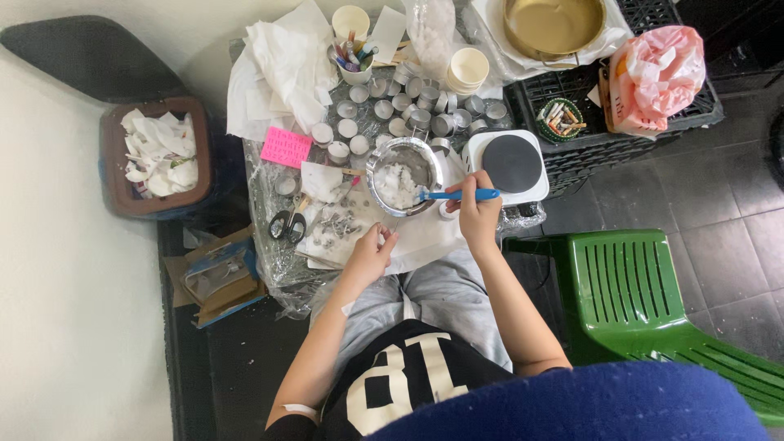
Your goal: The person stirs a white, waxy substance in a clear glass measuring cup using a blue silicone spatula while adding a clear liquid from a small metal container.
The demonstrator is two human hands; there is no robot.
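My right hand (pixel 475 208) grips a blue-handled spoon (pixel 457 195) whose tip dips into a metal bowl (pixel 384 157) of white flakes. My left hand (pixel 371 251) hovers just below the bowl, fingers curled around a small pale item I cannot make out, above white paper with several small metal wick pieces (pixel 335 224). Many small round tin cups (pixel 408 106) stand behind the bowl.
A white hot plate (pixel 512 163) with a dark disc sits right of the bowl. Black scissors (pixel 287 224), a pink note (pixel 286 147), a cup of pens (pixel 355 61), stacked paper cups (pixel 468 72), a brass pot (pixel 554 24), a bin (pixel 155 159) and a green chair (pixel 645 294) surround the table.
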